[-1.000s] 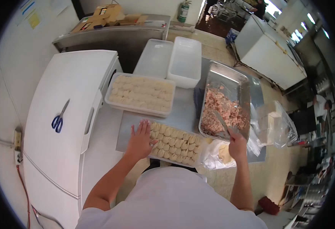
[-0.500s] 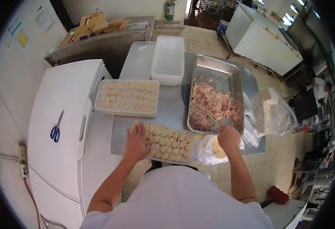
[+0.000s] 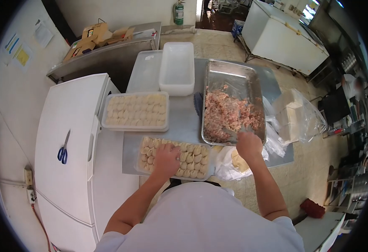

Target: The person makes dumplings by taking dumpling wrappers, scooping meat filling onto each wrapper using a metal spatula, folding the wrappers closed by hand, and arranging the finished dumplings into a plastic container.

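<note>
My left hand [image 3: 167, 161] rests on rows of folded dumplings [image 3: 194, 159] in a shallow tray [image 3: 211, 166] at the table's near edge, fingers slightly bent and apart, holding none of them. My right hand [image 3: 250, 145] is closed around a metal utensil [image 3: 233, 135] at the near right of a steel pan [image 3: 253, 70]. Its blade is partly sunk in the pinkish minced filling [image 3: 228, 109], so its exact kind is unclear. Below that hand lies a stack of pale wrappers [image 3: 239, 161] in a white plastic bag [image 3: 223, 166].
A second container of dumplings [image 3: 135, 111] stands at left, with a white tub [image 3: 176, 69] and a lid [image 3: 144, 69] behind it. Bagged wrapper stacks [image 3: 292, 119] are right of the pan. Blue-handled scissors [image 3: 63, 151] lie on a white fridge [image 3: 72, 126].
My left hand has moved right from the tray's left end to its middle, its fingers less spread. My right hand and the utensil have shifted slightly within the pan. The camera view has shifted a little.
</note>
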Demonstrator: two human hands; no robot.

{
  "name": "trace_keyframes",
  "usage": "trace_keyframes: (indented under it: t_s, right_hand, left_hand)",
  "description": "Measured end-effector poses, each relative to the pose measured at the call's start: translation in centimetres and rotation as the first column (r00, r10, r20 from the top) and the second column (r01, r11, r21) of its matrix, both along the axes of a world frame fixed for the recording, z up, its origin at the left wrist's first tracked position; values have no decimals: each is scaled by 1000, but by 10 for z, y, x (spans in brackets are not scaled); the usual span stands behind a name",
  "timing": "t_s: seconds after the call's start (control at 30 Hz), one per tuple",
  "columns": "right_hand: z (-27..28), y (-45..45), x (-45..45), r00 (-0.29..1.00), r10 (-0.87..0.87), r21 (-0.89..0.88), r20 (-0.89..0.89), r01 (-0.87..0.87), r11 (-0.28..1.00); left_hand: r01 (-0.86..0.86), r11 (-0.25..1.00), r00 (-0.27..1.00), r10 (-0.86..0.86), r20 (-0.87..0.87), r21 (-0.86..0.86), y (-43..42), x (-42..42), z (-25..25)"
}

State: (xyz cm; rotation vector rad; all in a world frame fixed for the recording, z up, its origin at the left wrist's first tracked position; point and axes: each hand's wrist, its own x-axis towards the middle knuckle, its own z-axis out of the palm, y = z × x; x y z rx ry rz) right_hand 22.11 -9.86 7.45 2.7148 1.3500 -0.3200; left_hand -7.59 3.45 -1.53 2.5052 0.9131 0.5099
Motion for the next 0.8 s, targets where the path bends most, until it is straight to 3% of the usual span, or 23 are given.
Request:
trace_keyframes:
  t_s: [0.2, 0.3, 0.4, 0.5, 0.7, 0.8]
  right_hand:
    - [-17, -24, -5, 998, -49, 200, -37, 55, 978]
    - [-14, -30, -8, 995, -64, 191, -74, 77, 979]
    - [-11, -35, -10, 989, -95, 199, -114, 116, 973]
    - [-19, -43, -5, 983, -84, 260, -163, 125, 957]
    - [-25, -47, 3, 966, -109, 273, -234, 173, 946]
    - [-20, -45, 8, 961, -102, 279, -257, 175, 944]
  left_hand:
    - [95, 994, 992, -90, -86, 45, -3, 35, -9]
    - [79, 996, 991, -75, -114, 32, -4, 42, -14]
    - [45, 999, 995, -47, -92, -24, -4, 46, -13]
    - [-4, 982, 996, -13, -91, -188, -10, 50, -9]
    - [-37, 983, 995, 20, -97, -177, -16, 55, -6]
    - [-132, 946, 990, 111, -88, -295, -13, 51, 4]
